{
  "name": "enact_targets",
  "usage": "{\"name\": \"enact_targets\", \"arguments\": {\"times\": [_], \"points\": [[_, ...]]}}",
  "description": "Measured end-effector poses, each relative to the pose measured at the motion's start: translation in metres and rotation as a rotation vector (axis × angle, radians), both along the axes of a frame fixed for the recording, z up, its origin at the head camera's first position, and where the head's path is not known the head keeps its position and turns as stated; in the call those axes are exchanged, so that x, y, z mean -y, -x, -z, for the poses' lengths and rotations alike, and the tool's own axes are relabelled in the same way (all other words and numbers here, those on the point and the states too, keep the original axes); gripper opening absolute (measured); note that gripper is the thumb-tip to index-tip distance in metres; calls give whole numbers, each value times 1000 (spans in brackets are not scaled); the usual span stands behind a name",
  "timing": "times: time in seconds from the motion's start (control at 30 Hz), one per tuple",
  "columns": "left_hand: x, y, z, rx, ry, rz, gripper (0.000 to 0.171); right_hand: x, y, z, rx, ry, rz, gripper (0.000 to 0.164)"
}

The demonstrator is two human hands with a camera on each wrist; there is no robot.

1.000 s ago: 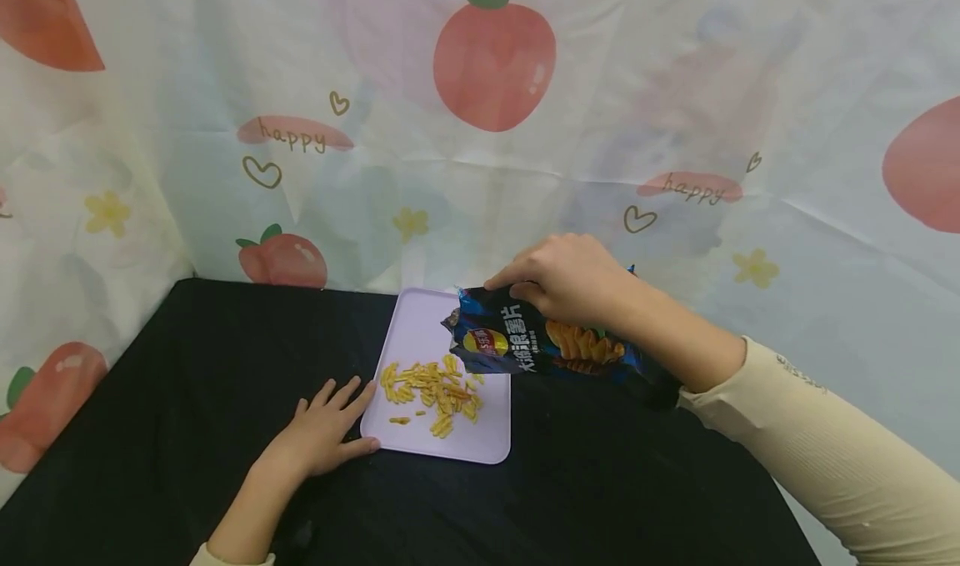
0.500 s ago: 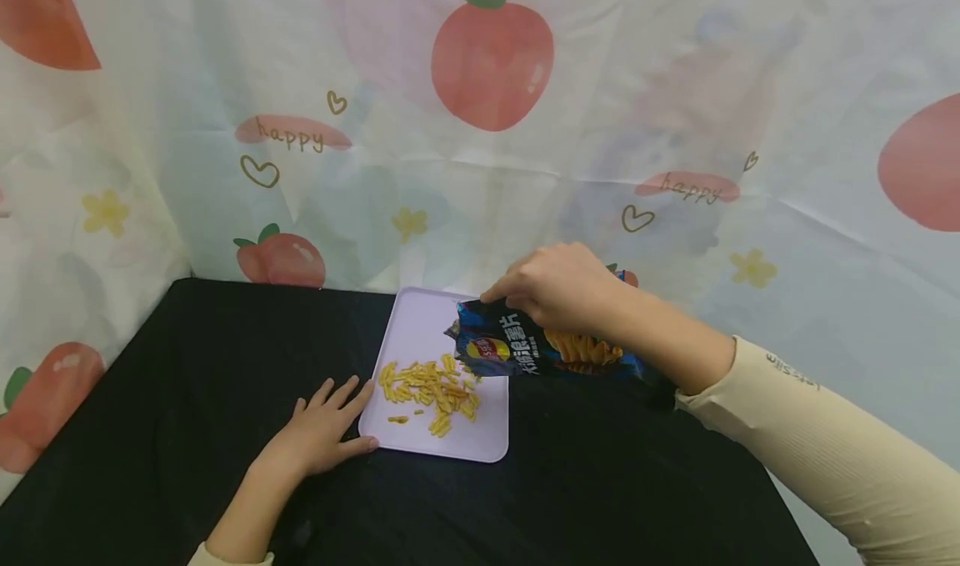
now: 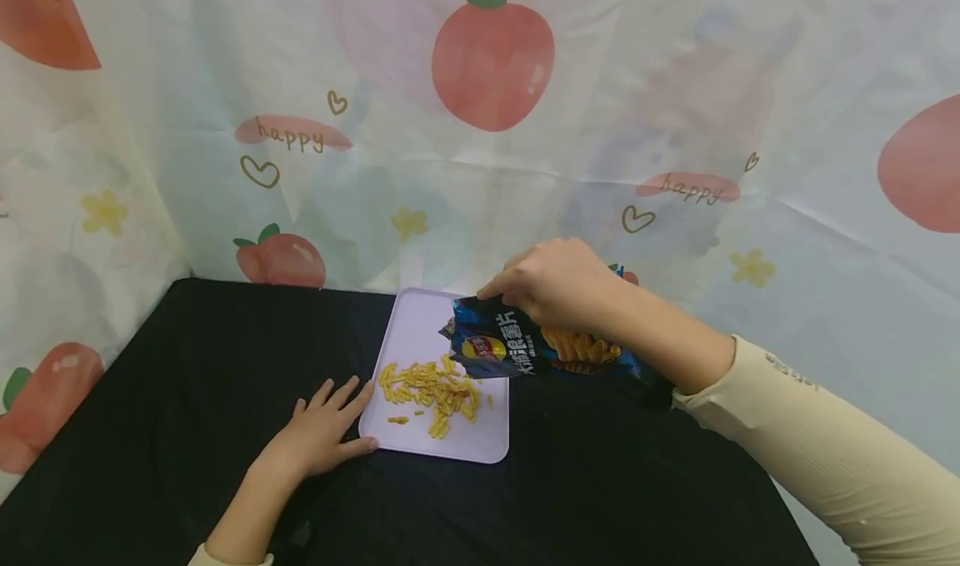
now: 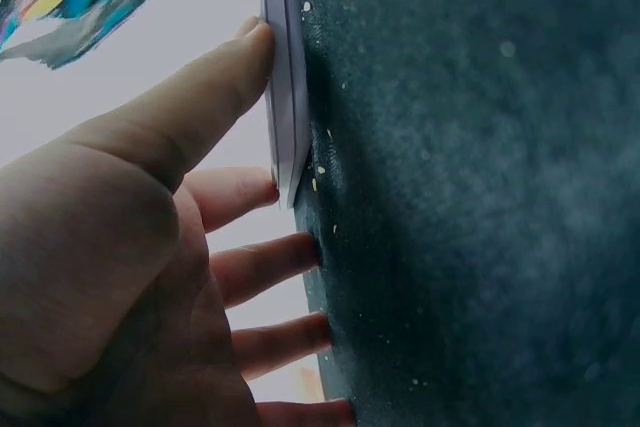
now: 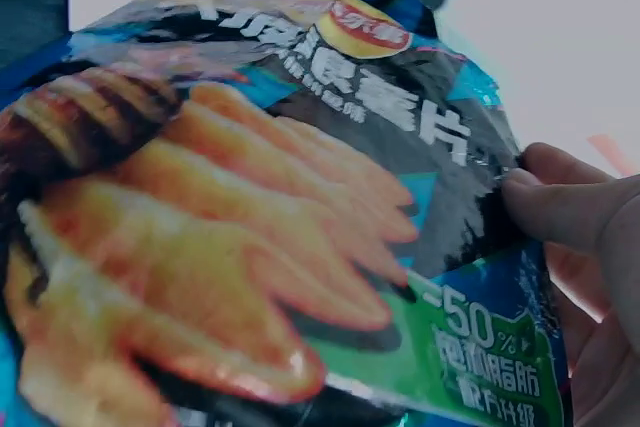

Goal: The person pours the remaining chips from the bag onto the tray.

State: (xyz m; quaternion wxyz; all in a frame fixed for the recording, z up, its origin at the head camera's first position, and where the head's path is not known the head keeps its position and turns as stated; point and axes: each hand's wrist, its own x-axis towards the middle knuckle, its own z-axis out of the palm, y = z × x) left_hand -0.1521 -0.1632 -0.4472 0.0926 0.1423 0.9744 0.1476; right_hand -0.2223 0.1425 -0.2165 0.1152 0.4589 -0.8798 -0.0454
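Note:
A dark blue chip bag (image 3: 517,345), torn at its left end, lies tilted on its side above the lilac tray (image 3: 465,449). My right hand (image 3: 558,283) pinches the bag's upper edge between thumb and fingers; in the right wrist view the thumb presses the printed front of the bag (image 5: 300,227). Yellow ridged chips (image 3: 431,391) lie in a loose pile on the tray, partly hidden under the bag's mouth. My left hand (image 3: 318,437) is spread flat, its thumb and index finger at the tray's left edge. In the left wrist view the thumb touches the tray's side (image 4: 285,77).
A black cloth (image 3: 225,366) covers the table, and small crumbs (image 4: 320,172) dot it beside the tray. Behind it hangs a pale curtain (image 3: 480,199) printed with fruit, hearts and flowers. A second curtain panel (image 3: 75,257) stands at the left.
The bag has dipped slightly with the right hand, then risen a little and shifted left. A few more chips show right of the pile. The left hand stays at the tray.

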Motion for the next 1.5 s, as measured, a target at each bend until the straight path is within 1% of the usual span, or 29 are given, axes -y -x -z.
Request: {"name": "enact_targets", "arguments": {"times": [0.13, 0.23, 0.37, 0.5, 0.57, 0.77, 1.0, 1.13, 1.2, 1.4, 1.5], "points": [[0, -1, 1, 1, 0, -4, 82, 0, -1, 0, -8, 7, 3, 27], [0, -3, 4, 6, -1, -2, 82, 1, -1, 4, 19, -25, -12, 27], [0, -6, 7, 0, -5, -1, 82, 4, -2, 5, 36, -38, -11, 28], [0, -5, 7, -7, -3, -13, 82, 6, -3, 2, 12, -27, -7, 27], [0, -4, 7, -4, -1, -11, 82, 6, -3, 1, 6, -33, -10, 27], [0, -2, 7, -8, -4, -2, 82, 3, -4, -4, 3, 3, -5, 26], [0, -2, 0, -10, -7, -3, 81, 4, -6, -5, 18, -33, -13, 27], [0, -1, -2, -7, 0, -2, 81, 5, -7, -7, 14, -55, -8, 28], [0, -1, -2, -5, 3, -4, 81, 6, -7, -8, 7, -50, -9, 28], [-1, -2, -1, -5, -5, -5, 81, 5, -7, -5, 33, -34, -31, 28], [-2, -1, 0, -4, 3, -4, 81, -1, -6, -3, 32, 30, -29, 27]]}}
